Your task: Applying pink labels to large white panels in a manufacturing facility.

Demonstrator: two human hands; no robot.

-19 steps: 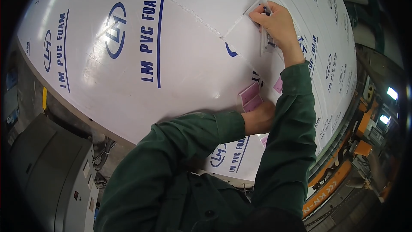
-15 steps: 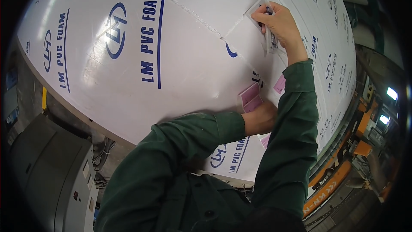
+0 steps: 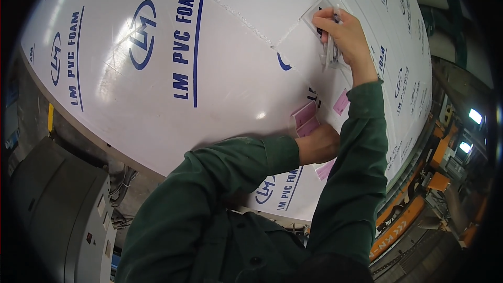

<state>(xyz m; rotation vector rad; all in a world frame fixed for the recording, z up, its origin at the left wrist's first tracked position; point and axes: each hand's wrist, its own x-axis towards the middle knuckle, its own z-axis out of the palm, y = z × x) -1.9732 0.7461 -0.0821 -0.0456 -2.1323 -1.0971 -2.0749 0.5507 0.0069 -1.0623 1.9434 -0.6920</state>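
Observation:
My right hand (image 3: pixel 343 34) is over a clear plastic bag (image 3: pixel 331 63) on the white curved surface, thumb and fingers pinched. Small dark and clear pieces show at the bag, but what lies between the fingertips is unclear. Lower down, my left hand (image 3: pixel 318 144) rests over pink printed cards (image 3: pixel 305 115), its back turned up. Its fingers are hidden behind my right sleeve, so their grip does not show. Another pink card (image 3: pixel 341 102) lies beside my right forearm, and pink paper (image 3: pixel 325 170) shows just below my left hand.
The large white sheet surface (image 3: pixel 230 89) carries blue printing and is crossed by rough seams (image 3: pixel 236 15). A grey cabinet (image 3: pixel 57 204) stands at lower left, with cables next to it. Orange machinery (image 3: pixel 401 225) and lit lamps (image 3: pixel 475 116) are at the right.
My right hand has shifted slightly down and right, still pinched at the clear bag. My left hand stays by the pink cards. The view has moved slightly.

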